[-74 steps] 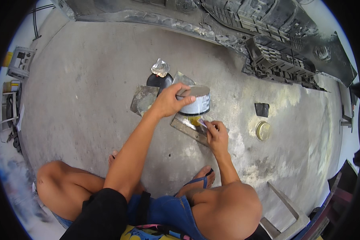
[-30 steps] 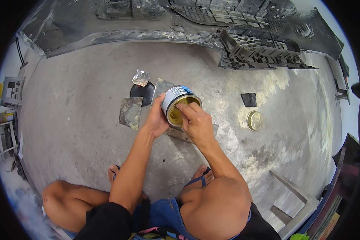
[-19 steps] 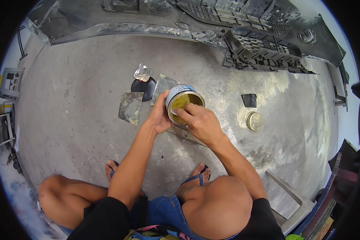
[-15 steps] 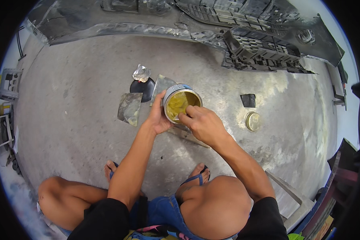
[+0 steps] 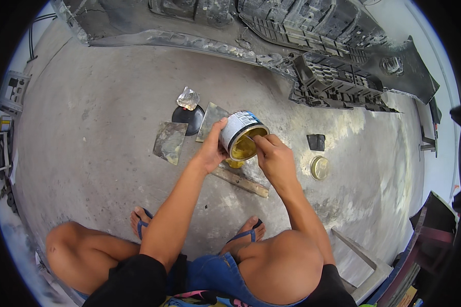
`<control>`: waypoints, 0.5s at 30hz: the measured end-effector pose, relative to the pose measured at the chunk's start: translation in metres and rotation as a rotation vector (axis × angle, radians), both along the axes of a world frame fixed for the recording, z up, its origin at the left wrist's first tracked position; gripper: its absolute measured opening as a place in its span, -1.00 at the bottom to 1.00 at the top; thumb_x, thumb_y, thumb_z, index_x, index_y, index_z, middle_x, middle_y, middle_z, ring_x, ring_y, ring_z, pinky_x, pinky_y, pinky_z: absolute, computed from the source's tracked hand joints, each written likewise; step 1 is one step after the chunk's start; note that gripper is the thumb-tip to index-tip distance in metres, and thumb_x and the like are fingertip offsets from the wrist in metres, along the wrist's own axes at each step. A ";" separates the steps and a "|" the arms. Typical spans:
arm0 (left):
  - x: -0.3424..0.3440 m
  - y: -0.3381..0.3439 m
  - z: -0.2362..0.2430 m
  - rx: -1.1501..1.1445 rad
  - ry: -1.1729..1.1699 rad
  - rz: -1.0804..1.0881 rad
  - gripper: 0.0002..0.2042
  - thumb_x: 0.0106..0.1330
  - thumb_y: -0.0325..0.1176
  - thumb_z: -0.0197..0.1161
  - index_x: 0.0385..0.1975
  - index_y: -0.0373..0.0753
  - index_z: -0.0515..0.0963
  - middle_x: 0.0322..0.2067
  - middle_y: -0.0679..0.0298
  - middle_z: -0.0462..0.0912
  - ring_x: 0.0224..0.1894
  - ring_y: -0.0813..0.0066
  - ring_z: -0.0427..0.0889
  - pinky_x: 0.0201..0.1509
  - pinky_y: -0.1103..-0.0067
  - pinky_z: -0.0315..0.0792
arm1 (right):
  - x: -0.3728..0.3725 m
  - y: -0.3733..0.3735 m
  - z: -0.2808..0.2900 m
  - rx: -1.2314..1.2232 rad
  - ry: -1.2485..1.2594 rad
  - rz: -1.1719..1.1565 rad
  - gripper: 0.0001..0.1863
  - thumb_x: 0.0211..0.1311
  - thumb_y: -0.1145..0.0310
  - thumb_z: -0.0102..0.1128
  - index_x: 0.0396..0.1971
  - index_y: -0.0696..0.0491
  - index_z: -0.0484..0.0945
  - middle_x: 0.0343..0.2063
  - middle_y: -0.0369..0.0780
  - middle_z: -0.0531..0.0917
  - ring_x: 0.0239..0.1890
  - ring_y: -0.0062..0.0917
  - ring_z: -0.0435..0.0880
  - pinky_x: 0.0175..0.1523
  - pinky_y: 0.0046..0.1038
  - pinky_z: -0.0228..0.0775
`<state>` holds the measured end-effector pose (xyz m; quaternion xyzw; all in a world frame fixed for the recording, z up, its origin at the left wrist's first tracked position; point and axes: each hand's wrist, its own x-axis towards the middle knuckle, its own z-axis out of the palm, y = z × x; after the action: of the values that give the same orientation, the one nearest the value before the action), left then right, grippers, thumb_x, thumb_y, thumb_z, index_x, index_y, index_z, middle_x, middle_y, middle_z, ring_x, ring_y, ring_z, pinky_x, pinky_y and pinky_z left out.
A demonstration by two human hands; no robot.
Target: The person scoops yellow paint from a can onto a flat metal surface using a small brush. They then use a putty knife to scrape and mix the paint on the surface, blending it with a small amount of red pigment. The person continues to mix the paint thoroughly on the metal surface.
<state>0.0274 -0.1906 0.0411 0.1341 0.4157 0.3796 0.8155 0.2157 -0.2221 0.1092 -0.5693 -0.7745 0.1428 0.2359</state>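
My left hand (image 5: 212, 148) wraps round the side of a metal can (image 5: 238, 124) with a white and blue label. The can is tipped with its mouth toward me and to the right, and thick yellow paste (image 5: 242, 148) coats its inside. My right hand (image 5: 275, 157) is at the can's mouth, its fingers pinched on a thin tool (image 5: 249, 137) that reaches inside; its shape is mostly hidden. A yellow lump (image 5: 235, 163) shows just under the rim; I cannot tell whether it hangs or rests on something. Below lies a wooden strip (image 5: 242, 183) on the floor.
Left of the can lie a black disc (image 5: 192, 122), crumpled foil (image 5: 188, 98) and two flat plates (image 5: 170, 143) (image 5: 210, 122). To the right are a black patch (image 5: 316, 142) and a round lid (image 5: 320, 168). A large dark car bumper (image 5: 200, 49) spans the far side.
The can has turned to show more of its label, its mouth now facing down to the right. My right hand has drawn back toward the rim, and a yellow lump now shows below it.
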 end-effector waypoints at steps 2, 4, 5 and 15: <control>0.002 -0.001 0.003 0.006 0.008 -0.020 -0.30 0.40 0.32 0.06 0.33 -0.09 0.41 0.18 0.25 0.57 0.24 0.39 0.55 0.28 0.36 0.45 | 0.002 0.003 -0.009 -0.007 -0.098 0.019 -0.80 0.26 0.47 0.21 -0.13 0.02 0.64 -0.30 -0.14 0.66 -0.40 -0.10 0.72 -0.31 -0.16 0.60; 0.005 -0.002 0.005 0.008 -0.004 -0.003 -0.28 0.38 0.34 0.07 0.34 -0.09 0.40 0.19 0.25 0.57 0.24 0.39 0.54 0.30 0.35 0.43 | 0.003 0.005 -0.017 0.010 -0.160 0.009 -0.85 0.23 0.46 0.20 -0.20 0.02 0.62 -0.32 -0.14 0.65 -0.43 -0.09 0.71 -0.33 -0.15 0.61; 0.007 -0.003 0.005 0.011 -0.020 0.022 -0.27 0.37 0.35 0.08 0.34 -0.10 0.40 0.20 0.24 0.56 0.24 0.38 0.53 0.30 0.35 0.42 | 0.002 0.005 -0.021 0.023 -0.187 0.001 -0.87 0.22 0.45 0.20 -0.23 0.03 0.61 -0.33 -0.14 0.65 -0.45 -0.08 0.71 -0.34 -0.14 0.61; 0.019 -0.019 -0.015 0.005 -0.135 0.184 -0.22 0.33 0.35 0.10 0.35 -0.16 0.37 0.18 0.20 0.52 0.21 0.34 0.51 0.28 0.33 0.40 | -0.009 0.008 -0.019 -0.143 -0.243 -0.082 -0.84 0.17 0.49 0.13 -0.26 0.07 0.62 -0.33 -0.05 0.70 -0.38 -0.02 0.73 -0.26 -0.04 0.59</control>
<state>0.0462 -0.2100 0.0261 0.0718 0.3695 0.4622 0.8029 0.2071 -0.2141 0.0898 -0.6288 -0.7614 0.1177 0.1049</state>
